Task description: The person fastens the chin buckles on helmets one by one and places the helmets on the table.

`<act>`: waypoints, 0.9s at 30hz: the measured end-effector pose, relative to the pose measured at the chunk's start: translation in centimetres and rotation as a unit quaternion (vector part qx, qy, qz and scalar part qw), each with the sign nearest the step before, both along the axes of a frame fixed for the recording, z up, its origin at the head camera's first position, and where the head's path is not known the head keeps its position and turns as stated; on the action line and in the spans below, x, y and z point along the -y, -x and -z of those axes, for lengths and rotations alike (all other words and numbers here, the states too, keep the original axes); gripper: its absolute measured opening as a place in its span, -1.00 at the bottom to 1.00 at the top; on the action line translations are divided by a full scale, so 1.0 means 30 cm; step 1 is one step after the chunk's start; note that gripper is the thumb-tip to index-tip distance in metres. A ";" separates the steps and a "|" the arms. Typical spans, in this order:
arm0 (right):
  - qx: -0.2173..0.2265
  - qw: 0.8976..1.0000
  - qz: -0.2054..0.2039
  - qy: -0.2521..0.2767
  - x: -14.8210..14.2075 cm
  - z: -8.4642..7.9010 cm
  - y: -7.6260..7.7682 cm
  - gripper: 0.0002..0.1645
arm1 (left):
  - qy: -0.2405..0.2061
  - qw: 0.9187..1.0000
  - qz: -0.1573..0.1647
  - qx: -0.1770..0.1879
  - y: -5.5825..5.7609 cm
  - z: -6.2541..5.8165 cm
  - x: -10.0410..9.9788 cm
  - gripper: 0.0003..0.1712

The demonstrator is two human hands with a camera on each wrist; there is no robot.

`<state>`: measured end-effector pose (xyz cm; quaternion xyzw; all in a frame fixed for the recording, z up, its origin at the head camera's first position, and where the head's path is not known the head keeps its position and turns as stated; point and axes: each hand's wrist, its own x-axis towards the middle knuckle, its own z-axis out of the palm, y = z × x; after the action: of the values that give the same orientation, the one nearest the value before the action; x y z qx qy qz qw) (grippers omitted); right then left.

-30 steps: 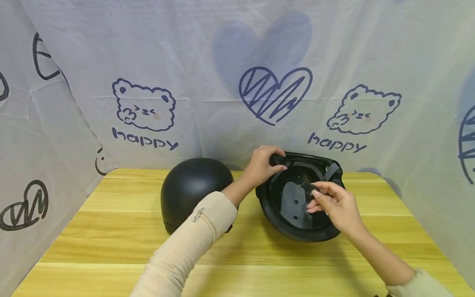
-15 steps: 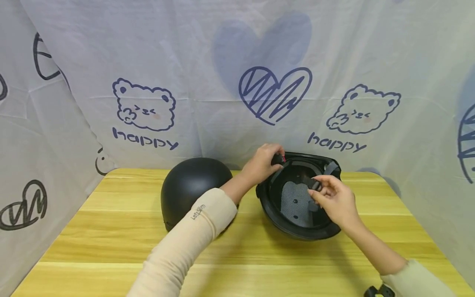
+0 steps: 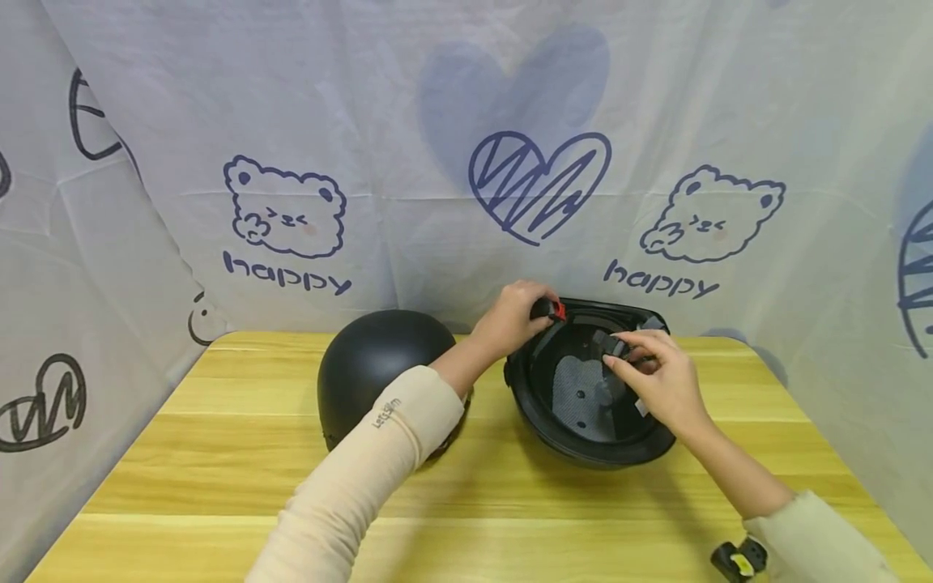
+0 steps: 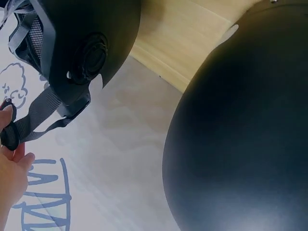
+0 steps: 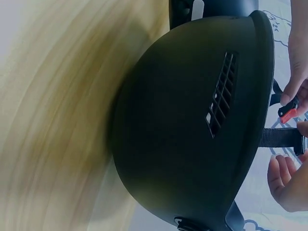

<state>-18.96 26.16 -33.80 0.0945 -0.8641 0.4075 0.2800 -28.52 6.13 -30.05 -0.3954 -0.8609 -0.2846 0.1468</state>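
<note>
- L hand (image 3: 513, 320) pinches red-black buckle pc (image 3: 557, 310); red now shows more.
- R hand (image 3: 659, 380) pinches blk strap clip (image 3: 614, 346), moved twd L hand.
- Upturned helmet (image 3: 579, 413) on R; pcs closer, still apart, prob. unfastened.

Left sleeve (image 3: 357, 478): cream cloth, ending behind the left hand (image 3: 504, 322); small dark lettering (image 3: 386, 413) near the hand end; crosswise wrinkles farther back. Right sleeve (image 3: 820, 538): cream, wide-ended, behind the right hand (image 3: 659, 376). Wrist unit (image 3: 739, 559): black, compact, yellow patch (image 3: 742, 564); at the right sleeve's inner edge.
</note>
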 end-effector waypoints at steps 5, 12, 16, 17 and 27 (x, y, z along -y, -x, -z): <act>0.020 0.999 0.006 -0.025 0.002 -0.014 0.010 -0.64 | -0.033 0.999 -0.002 0.015 0.003 0.004 0.007 -0.70; 0.053 0.996 0.001 -0.070 0.002 -0.044 0.038 -0.60 | -0.100 0.994 -0.008 0.045 -0.001 0.022 0.009 -0.65; 0.065 0.995 -0.023 -0.072 -0.001 -0.058 0.060 -0.58 | -0.131 0.989 -0.014 0.063 -0.006 0.032 0.003 -0.64; 0.067 0.995 -0.029 -0.068 -0.003 -0.060 0.067 -0.58 | -0.136 0.988 -0.015 0.066 -0.007 0.034 0.001 -0.64; 0.099 0.992 -0.034 -0.077 -0.018 -0.087 0.108 -0.62 | -0.190 0.975 -0.008 0.113 -0.006 0.046 -0.001 -0.67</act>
<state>-22.19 26.69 -31.20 0.1044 -0.9124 0.3567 0.1713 -28.33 6.15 -31.45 -0.3187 -0.8053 -0.4844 0.1233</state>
